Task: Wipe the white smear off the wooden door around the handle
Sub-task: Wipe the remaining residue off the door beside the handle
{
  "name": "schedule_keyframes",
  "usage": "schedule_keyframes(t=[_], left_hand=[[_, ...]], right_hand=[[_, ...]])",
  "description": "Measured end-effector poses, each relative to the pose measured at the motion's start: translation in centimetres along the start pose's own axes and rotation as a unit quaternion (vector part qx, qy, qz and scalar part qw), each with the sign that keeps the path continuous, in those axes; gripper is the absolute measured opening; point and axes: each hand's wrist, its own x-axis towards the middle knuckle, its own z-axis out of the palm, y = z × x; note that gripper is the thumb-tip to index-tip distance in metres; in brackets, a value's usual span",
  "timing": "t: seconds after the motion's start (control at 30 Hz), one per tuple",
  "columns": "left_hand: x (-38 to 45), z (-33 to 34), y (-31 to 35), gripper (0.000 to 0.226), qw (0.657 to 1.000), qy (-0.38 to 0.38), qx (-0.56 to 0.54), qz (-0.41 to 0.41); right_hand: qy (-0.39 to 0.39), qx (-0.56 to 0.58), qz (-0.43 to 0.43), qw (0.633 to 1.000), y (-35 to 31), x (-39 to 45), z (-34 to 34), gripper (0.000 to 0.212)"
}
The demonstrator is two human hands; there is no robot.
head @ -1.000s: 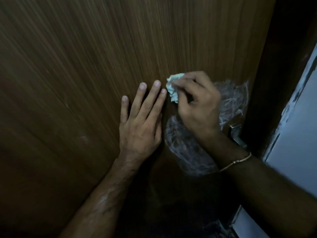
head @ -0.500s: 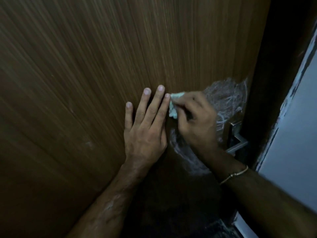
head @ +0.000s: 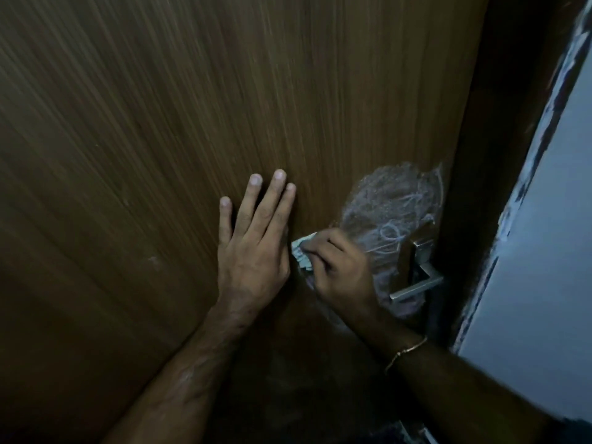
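The wooden door fills most of the head view. A white smear covers the wood above and left of the metal lever handle, with fainter traces below my right hand. My right hand grips a crumpled pale tissue and presses it against the door just left of the handle. My left hand lies flat on the door with straight fingers, right beside the tissue.
The dark door edge and frame run down the right side. Beyond it stands a pale wall with chipped paint along its border. A thin bracelet sits on my right wrist.
My right hand has slid the tissue downward along the door, from above my left fingertips to beside my left palm. More of the upper smear shows now. My left hand stays flat.
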Motion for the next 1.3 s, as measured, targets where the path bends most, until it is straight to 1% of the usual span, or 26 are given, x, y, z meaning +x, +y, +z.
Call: schedule_keyframes(t=[0.07, 0.1, 0.2, 0.3, 0.37, 0.43, 0.5, 0.57, 0.6, 0.63, 0.67, 0.73, 0.77, 0.8, 0.83, 0.87, 0.93, 0.97, 1.0, 1.03, 1.1, 1.13, 1.17, 1.2, 1.23, 1.3], left_hand=[[0.1, 0.0, 0.6, 0.057, 1.000, -0.009, -0.004, -0.012], [0.2, -0.1, 0.8, 0.056, 1.000, -0.016, -0.006, -0.016], [0.4, -0.7, 1.2, 0.064, 0.999, -0.038, -0.003, -0.020], [1.3, -1.5, 0.9, 0.072, 0.999, -0.049, -0.009, -0.005], [2.3, -1.9, 0.8, 0.072, 0.999, -0.049, -0.008, 0.010], [3.3, -2.1, 1.1, 0.072, 0.998, -0.054, -0.013, 0.024], [3.8, -2.2, 1.3, 0.073, 0.997, -0.061, -0.013, 0.037], [4.1, -2.2, 1.2, 0.071, 0.996, -0.066, -0.011, 0.054], [4.2, -2.1, 1.1, 0.070, 0.996, -0.067, -0.009, 0.062], [4.2, -2.1, 1.0, 0.069, 0.996, -0.068, -0.007, 0.065], [4.1, -2.1, 1.0, 0.069, 0.996, -0.070, -0.007, 0.063], [4.1, -2.1, 1.2, 0.070, 0.996, -0.072, -0.009, 0.054], [4.2, -2.2, 1.2, 0.070, 0.996, -0.073, -0.009, 0.052], [4.2, -2.2, 1.3, 0.070, 0.996, -0.074, -0.010, 0.054], [4.2, -2.2, 1.2, 0.070, 0.996, -0.073, -0.014, 0.056], [4.2, -2.2, 1.1, 0.069, 0.996, -0.071, -0.020, 0.059], [4.2, -2.4, 1.1, 0.069, 0.996, -0.067, -0.028, 0.059], [4.2, -2.5, 1.2, 0.069, 0.996, -0.068, -0.031, 0.057], [4.2, -2.6, 1.3, 0.069, 0.995, -0.069, -0.036, 0.055], [4.1, -2.6, 1.3, 0.069, 0.995, -0.071, -0.040, 0.053], [4.2, -2.7, 1.4, 0.068, 0.995, -0.074, -0.039, 0.049], [4.2, -2.7, 1.3, 0.069, 0.995, -0.077, -0.036, 0.048], [4.2, -2.7, 1.3, 0.070, 0.995, -0.081, -0.034, 0.049], [4.2, -2.7, 1.2, 0.070, 0.995, -0.083, -0.034, 0.052], [4.3, -2.7, 1.2, 0.070, 0.994, -0.083, -0.034, 0.055], [4.3, -2.7, 1.2, 0.069, 0.995, -0.079, -0.034, 0.057]], right_hand=[[0.001, 0.015, 0.011, 1.000, 0.2, 1.0, -0.4, 0.018], [0.020, 0.025, 0.018, 0.999, 0.1, 2.4, -0.7, 0.017], [0.125, 0.042, 0.026, 0.991, 0.4, 6.8, -2.5, 0.015], [0.213, 0.043, 0.093, 0.972, 1.8, 7.2, -4.4, 0.019], [0.191, -0.007, 0.093, 0.977, 1.0, 6.0, -3.6, 0.020], [0.125, -0.031, 0.018, 0.992, -0.3, 4.5, -2.0, 0.018], [0.118, -0.029, -0.014, 0.993, 0.2, 4.9, -2.2, 0.018], [0.201, -0.015, 0.068, 0.977, 2.2, 6.6, -3.9, 0.020], [0.258, 0.008, 0.133, 0.957, 2.8, 7.4, -4.9, 0.021], [0.283, 0.024, 0.174, 0.943, 2.9, 7.8, -5.3, 0.023], [0.273, 0.011, 0.171, 0.946, 2.3, 7.8, -5.1, 0.025], [0.166, -0.030, 0.053, 0.984, 0.6, 6.6, -3.6, 0.027], [0.112, -0.037, -0.002, 0.993, 0.3, 5.7, -3.2, 0.027], [0.091, -0.046, -0.026, 0.994, 0.7, 5.6, -3.6, 0.027], [0.112, -0.048, -0.004, 0.993, 1.6, 6.2, -4.4, 0.027], [0.168, -0.038, 0.066, 0.983, 2.8, 7.1, -5.3, 0.026], [0.292, 0.016, 0.233, 0.927, 4.2, 8.9, -7.7, 0.022], [0.315, 0.031, 0.266, 0.911, 4.5, 9.2, -8.0, 0.021], [0.307, 0.017, 0.263, 0.914, 4.1, 8.9, -7.7, 0.022], [0.276, -0.005, 0.225, 0.935, 3.3, 8.2, -6.8, 0.023], [0.176, -0.038, 0.104, 0.978, 1.5, 6.1, -4.8, 0.025], [0.138, -0.039, 0.065, 0.988, 1.4, 5.4, -4.6, 0.025], [0.127, -0.033, 0.061, 0.990, 1.9, 5.4, -5.0, 0.024], [0.156, -0.021, 0.095, 0.983, 3.0, 6.2, -5.9, 0.022], [0.212, 0.001, 0.165, 0.963, 4.3, 7.1, -7.1, 0.021], [0.303, 0.044, 0.294, 0.905, 6.0, 8.4, -9.1, 0.021]])
